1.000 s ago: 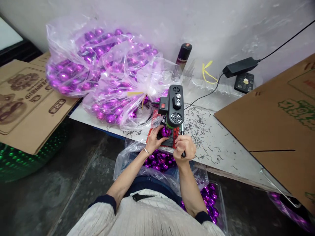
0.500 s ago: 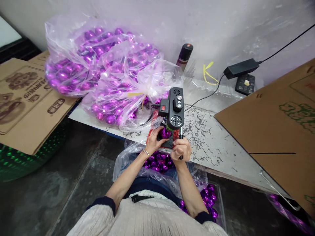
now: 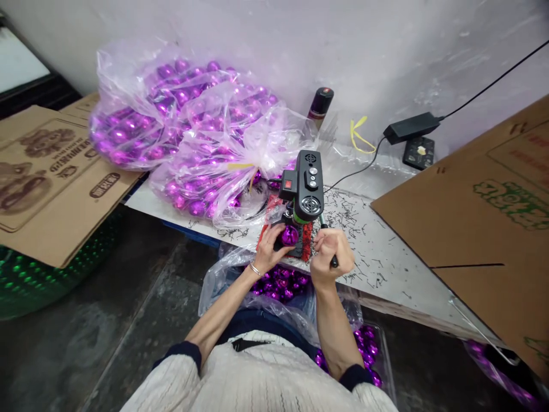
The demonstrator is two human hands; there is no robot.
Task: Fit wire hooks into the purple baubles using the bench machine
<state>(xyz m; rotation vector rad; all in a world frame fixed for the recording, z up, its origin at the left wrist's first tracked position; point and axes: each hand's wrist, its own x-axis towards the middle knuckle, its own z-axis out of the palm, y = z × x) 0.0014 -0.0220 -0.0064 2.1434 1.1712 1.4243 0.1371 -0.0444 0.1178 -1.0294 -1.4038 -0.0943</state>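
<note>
Between the thumb and fingers of my left hand (image 3: 270, 247) is a shiny purple bauble (image 3: 290, 235). It sits just below the front of a black hand press (image 3: 309, 186) with round grilles and a red switch. My right hand (image 3: 331, 256) is wrapped around the press's lever handle (image 3: 334, 261), to the right of the bauble. Under the press lies a red mat (image 3: 307, 241). More purple baubles (image 3: 281, 283) fill an opened plastic bag at my lap, below the table edge.
Tied clear bags of purple baubles (image 3: 197, 143) stand on the table's left. Small dark pins (image 3: 364, 246) lie scattered on the white table (image 3: 398, 280). A spray can (image 3: 319, 106), a power adapter (image 3: 412, 127) and cardboard boxes (image 3: 480, 206) stand around it.
My right hand has swung the lever outward to the right. The bauble, still in my left hand, has come out from under the press and shows more fully. The view has shifted slightly.
</note>
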